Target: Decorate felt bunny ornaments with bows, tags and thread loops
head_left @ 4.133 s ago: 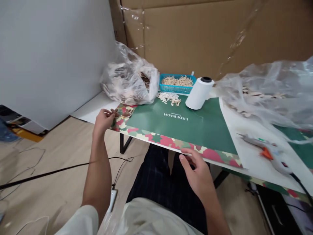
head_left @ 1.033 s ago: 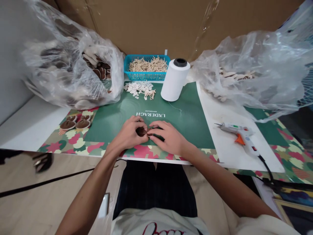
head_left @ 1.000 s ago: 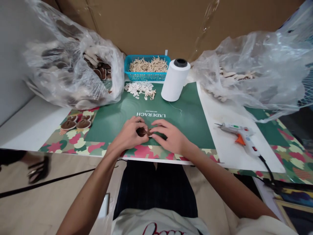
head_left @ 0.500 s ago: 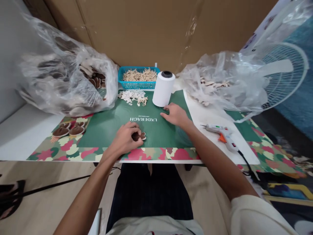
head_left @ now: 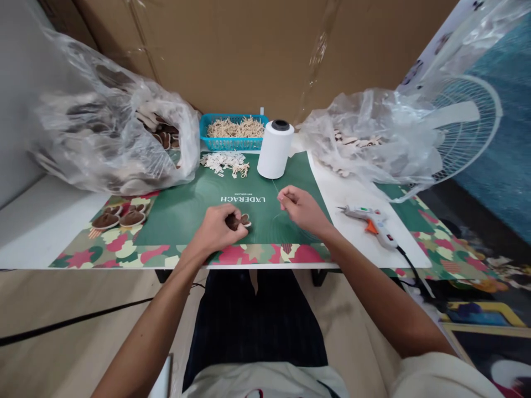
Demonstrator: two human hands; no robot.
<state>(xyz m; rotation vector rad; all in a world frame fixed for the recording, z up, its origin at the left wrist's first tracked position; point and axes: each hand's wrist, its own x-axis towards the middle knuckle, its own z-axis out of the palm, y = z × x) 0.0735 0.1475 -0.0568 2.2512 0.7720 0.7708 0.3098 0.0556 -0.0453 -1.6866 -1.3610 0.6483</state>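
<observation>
My left hand [head_left: 222, 225] is closed around a small brown piece with a pale edge [head_left: 238, 221], low over the green sheet [head_left: 186, 215]. Its fingers cover part of the piece. To the right, my right hand [head_left: 302, 209] pinches a thin white thread [head_left: 276, 187]. That thread runs up to a white cone of thread [head_left: 274, 150] with a dark top, and a loose end hangs below the fingers. Several similar brown pieces [head_left: 120, 216] with pale rims lie at the left of the table.
A blue basket [head_left: 234, 145] of beige strings stands at the back, small white tags [head_left: 224, 162] before it. Clear bags [head_left: 166, 149] of felt-like pieces fill the left; another bag [head_left: 360, 149] lies right. A glue gun [head_left: 369, 221] rests near a fan [head_left: 477, 127].
My right hand has drawn back from the base of the cone toward me and now pinches thread from it. The left hand keeps the brown piece, nearly in place.
</observation>
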